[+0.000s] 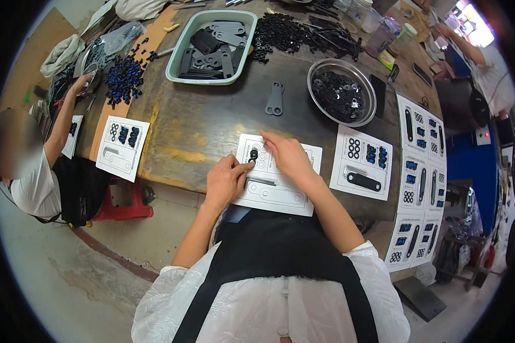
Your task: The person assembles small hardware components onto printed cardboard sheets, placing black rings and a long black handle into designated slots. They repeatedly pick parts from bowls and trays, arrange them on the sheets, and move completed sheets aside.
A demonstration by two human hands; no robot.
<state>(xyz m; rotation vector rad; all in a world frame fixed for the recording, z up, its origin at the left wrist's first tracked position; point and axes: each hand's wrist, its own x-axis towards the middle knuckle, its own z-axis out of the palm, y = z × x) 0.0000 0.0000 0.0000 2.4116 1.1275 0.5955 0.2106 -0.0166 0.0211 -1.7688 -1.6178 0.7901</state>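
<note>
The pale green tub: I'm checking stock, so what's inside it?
The pale green tub holds a jumble of flat grey pieces, some with rounded ends, plus blackish pieces. Only the upper ones show; whatever lies beneath them, and the tub's bottom, is covered.

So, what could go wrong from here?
The left hand is at the black rings; a nudge might scatter them. The white sheet lies close to the table edge and the apron; leaning forward could shift it. The right forearm is near the neighbouring sheet; a swing could disturb its black plate.
</note>
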